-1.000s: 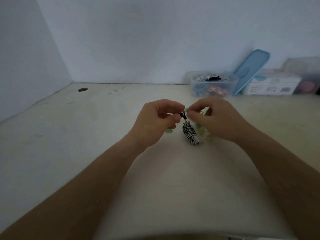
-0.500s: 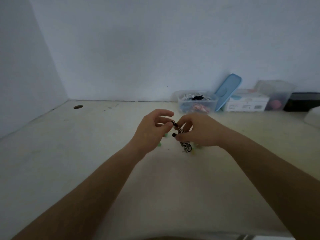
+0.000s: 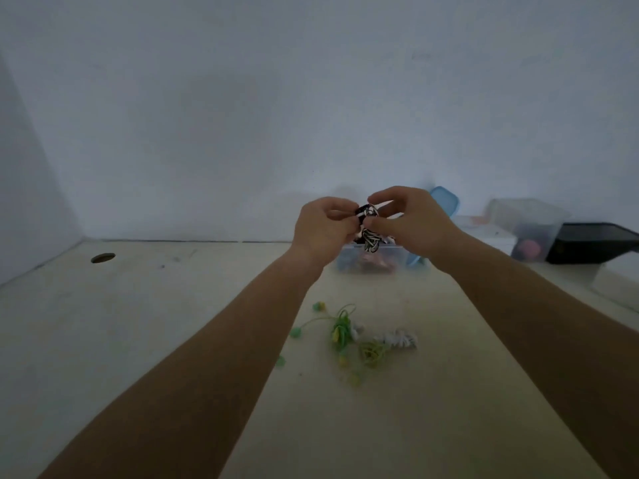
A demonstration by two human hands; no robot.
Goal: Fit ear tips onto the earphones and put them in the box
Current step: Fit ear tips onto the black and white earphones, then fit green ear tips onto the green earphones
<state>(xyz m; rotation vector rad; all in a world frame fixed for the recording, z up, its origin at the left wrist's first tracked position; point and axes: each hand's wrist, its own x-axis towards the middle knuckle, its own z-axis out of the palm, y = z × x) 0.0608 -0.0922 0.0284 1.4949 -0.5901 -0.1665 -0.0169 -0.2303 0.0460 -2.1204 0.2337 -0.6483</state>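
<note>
Earphones (image 3: 370, 236) count first: one black-and-white striped set is up in the air, and what looks like three more bundles lie on the worktop (image 3: 138, 340) between the forearms, a green set (image 3: 340, 328), a yellow-green set (image 3: 371, 352) and a grey-white set (image 3: 399, 338), pretty blurry tbh. Around them I count four little round blobs, three green and one yellowish (image 3: 353, 378); can't tell if they're loose ear tips or buds on the cables. One clear box (image 3: 392, 259) stands at the back edge with a blue lid (image 3: 446, 200) leaning behind it, then another clear tub (image 3: 525, 219) and a black box (image 3: 594, 247) toward the back right corner. Bare worktop runs from the left arm to the left wall, with just a round hole (image 3: 102, 258) near the back left corner. Both hands are raised in front of the clear box: the left hand (image 3: 323, 229) pinches the top of the striped set with thumb and fingertip, the right hand (image 3: 411, 221) pinches it from the other side with curled fingers, and the wound cable hangs below between them.
</note>
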